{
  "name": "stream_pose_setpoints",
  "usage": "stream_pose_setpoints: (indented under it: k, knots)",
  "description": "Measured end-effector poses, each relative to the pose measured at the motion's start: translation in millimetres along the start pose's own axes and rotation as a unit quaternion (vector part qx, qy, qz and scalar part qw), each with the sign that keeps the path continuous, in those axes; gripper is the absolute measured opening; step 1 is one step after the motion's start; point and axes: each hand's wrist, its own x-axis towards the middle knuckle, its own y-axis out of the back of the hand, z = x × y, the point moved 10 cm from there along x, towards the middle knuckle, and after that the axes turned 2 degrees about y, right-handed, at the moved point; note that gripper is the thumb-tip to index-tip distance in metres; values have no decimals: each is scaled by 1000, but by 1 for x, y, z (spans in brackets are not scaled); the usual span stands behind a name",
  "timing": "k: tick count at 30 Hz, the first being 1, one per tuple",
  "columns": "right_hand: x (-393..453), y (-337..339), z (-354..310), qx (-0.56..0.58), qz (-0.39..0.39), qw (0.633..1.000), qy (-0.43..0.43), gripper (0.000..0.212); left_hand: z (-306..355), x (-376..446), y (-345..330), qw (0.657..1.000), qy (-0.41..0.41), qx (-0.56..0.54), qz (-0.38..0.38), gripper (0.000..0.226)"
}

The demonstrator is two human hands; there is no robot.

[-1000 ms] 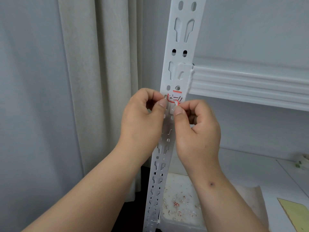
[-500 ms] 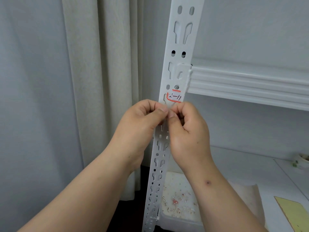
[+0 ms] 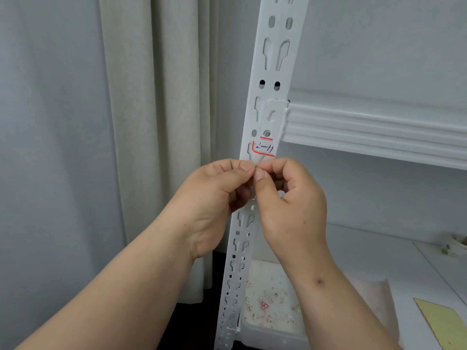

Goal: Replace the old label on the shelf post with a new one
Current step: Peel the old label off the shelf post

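The white perforated shelf post [image 3: 271, 79] runs up the middle of the view. Stuck on it below the shelf beam is the old label [image 3: 264, 149], white with a red border and dark handwriting; its lower edge looks torn. My left hand [image 3: 214, 198] and my right hand [image 3: 290, 200] meet just under the label, in front of the post. The thumbs and forefingers of both hands pinch together on a small pale label scrap [image 3: 257, 161], which the fingertips mostly hide.
A white ribbed shelf beam [image 3: 379, 132] hooks into the post on the right. Below stands a white tray [image 3: 273, 332] strewn with several torn label bits. A yellow sheet [image 3: 444, 322] and a tape roll [image 3: 458, 242] lie on the lower shelf. A beige curtain [image 3: 156, 122] hangs left.
Both hands have dropped from the label's lower edge to just beneath it, fingertips now pressed together. More of the label shows, and its bottom part is torn away.
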Motion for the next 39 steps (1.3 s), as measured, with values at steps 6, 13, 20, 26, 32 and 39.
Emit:
stream_pose_setpoints:
  k: [6,13,20,26,32,39]
  knots:
    - [0,4,4,-39,18,999,-6,8,5,1,6,997,-43,39,41,22]
    - [1,5,13,-41,19,999,-23,12,34,-4,17,968,-157,138,143,18]
    - [2,4,17,-24,32,999,-18,7,60,-15,-1,834,-364,358,211,19]
    - [4,7,11,-36,57,998,19,3,59,-22,-6,731,-487,416,237,14]
    - [6,11,4,-67,97,991,69,4,55,-21,-5,718,-513,410,232,14]
    - [4,10,7,-84,118,984,108,4,56,-21,-5,711,-521,402,250,8]
